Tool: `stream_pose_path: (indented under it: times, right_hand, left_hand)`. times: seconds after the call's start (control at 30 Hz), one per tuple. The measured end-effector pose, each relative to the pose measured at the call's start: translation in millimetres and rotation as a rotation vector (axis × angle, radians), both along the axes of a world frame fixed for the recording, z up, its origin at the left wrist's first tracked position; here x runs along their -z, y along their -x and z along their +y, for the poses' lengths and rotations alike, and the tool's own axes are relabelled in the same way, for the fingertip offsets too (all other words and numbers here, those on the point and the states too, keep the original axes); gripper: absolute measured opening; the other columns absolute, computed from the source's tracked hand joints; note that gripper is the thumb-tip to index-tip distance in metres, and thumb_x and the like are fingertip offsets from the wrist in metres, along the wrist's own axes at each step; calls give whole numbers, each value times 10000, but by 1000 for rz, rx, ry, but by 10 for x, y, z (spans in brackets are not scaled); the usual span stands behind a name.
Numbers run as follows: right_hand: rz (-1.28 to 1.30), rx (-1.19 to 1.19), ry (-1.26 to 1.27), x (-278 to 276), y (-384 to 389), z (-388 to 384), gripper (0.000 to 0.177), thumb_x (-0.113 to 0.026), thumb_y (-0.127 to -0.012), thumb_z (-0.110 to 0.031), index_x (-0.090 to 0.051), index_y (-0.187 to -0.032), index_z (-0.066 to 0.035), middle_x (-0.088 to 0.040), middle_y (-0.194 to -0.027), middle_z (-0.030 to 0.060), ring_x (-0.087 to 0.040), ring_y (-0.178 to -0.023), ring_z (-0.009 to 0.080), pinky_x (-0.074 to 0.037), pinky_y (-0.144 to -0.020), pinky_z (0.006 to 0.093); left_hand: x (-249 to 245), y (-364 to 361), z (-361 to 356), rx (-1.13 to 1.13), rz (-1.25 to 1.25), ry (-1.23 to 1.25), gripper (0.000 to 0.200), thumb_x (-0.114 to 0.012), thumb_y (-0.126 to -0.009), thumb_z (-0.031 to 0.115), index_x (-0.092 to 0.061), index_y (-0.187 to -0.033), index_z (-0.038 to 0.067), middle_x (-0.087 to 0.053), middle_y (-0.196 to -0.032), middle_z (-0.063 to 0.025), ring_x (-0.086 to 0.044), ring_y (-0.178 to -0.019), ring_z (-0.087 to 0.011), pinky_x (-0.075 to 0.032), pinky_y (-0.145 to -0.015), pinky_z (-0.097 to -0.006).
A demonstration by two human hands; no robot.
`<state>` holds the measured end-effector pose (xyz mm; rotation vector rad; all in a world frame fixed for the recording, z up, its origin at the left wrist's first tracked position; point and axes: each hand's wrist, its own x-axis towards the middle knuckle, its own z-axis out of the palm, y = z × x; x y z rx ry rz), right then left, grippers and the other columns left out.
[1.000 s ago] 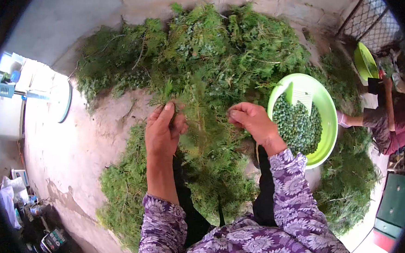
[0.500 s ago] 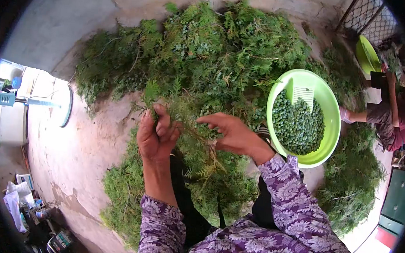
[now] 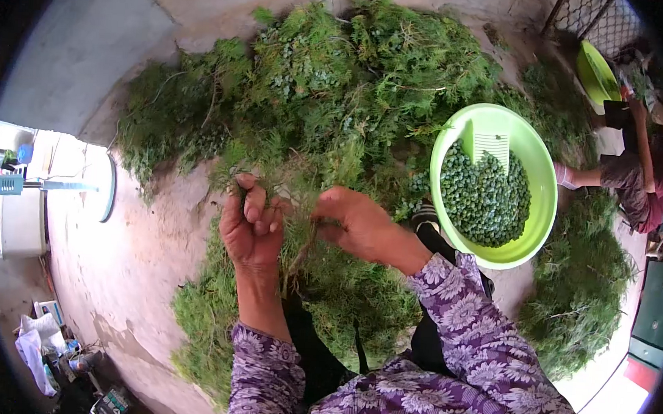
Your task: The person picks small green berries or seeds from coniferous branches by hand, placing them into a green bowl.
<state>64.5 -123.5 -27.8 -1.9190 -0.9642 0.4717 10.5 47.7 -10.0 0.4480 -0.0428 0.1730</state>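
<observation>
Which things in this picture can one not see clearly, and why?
Head view:
The right hand: its fingertips are buried in the sprig that the left hand grips.
The far bowl: contents too small, near the dark edge.
The other person: cut off by the right edge.
Small items at lower left: dim, too small.

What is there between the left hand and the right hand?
In the head view, a green sprig fills the gap between the left hand and the right hand. Both hands grip it, and its stem hangs down between them.
</observation>
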Motion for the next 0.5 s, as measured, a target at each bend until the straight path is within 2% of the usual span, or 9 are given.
stream_pose_path:
  times: [0.07,0.13,0.17,0.23,0.27,0.33,0.37,0.47,0.5]
  right_hand:
    - [12,31,-89,-11,-45,-36,240,-636,-662,-87,-577,-893,-64,-557,-893,130,-523,-861,338,-433,-734,396]
    - [-56,112,-166,-30,-117,-96,185,-617,-700,-76,-587,-882,-64,-565,-826,112,-553,-795,284,-443,-713,346]
    - [-60,113,-167,-44,-153,-126,185,-617,-700,-76,-587,-882,-64,-565,-826,112,-553,-795,284,-443,-713,346]
    - [329,144,-325,-85,-217,-174,115,-588,-770,-45,-558,-875,-12,-544,-789,9,-513,-732,95,-430,-641,244]
    - [326,147,-328,-138,-239,-186,115,-588,-770,-45,-558,-875,-12,-544,-789,9,-513,-732,95,-430,-641,244]
    - [652,149,-538,-250,-274,-211,68,-574,-806,-62,-566,-842,-5,-512,-767,-22,-447,-736,33,-405,-631,202]
    - [796,108,-576,-241,-293,-243,170,-560,-819,-82,-574,-964,4,-595,-881,31,-520,-817,64,-432,-742,225]
    - [731,182,-716,-286,-222,-334,163,-551,-823,-85,-576,-962,-3,-597,-900,41,-526,-834,80,-427,-779,227]
    - [909,158,-833,-258,-207,-342,189,-567,-818,-126,-573,-965,-7,-599,-913,48,-533,-850,93,-421,-807,235]
  left_hand:
    - [-91,-38,-50,-15,28,29,266,-429,-893,254,-475,-1050,45,-506,-748,-13,-370,-484,-93,-370,-513,-245]
    - [-191,-67,-122,-33,53,59,294,-442,-887,261,-466,-1074,35,-544,-852,-38,-423,-533,-105,-384,-535,-250]
    - [-224,-77,-160,-98,183,-145,338,-466,-876,247,-435,-1133,31,-534,-952,-60,-463,-598,-121,-402,-569,-262]
    - [-219,-71,-182,-166,407,-542,462,-541,-829,180,-389,-1240,35,-532,-1066,-102,-543,-747,-155,-435,-685,-280]
    - [-153,-51,-191,-163,403,-544,462,-541,-829,180,-389,-1240,35,-532,-1066,-102,-543,-747,-155,-435,-685,-280]
    - [-24,-29,-222,73,358,-986,502,-587,-789,154,-407,-1244,39,-533,-1082,-133,-539,-805,-147,-433,-726,-284]
    - [-156,-50,-284,200,452,-979,495,-624,-758,165,-455,-1201,21,-532,-1096,-125,-527,-905,-158,-421,-786,-296]
    - [6,-68,-321,178,254,-1250,546,-660,-739,173,-440,-1215,21,-529,-1093,-104,-508,-974,-165,-415,-815,-304]
    - [29,-58,-355,199,320,-1157,595,-699,-711,203,-438,-1213,17,-534,-1066,-91,-497,-1008,-168,-411,-824,-290]
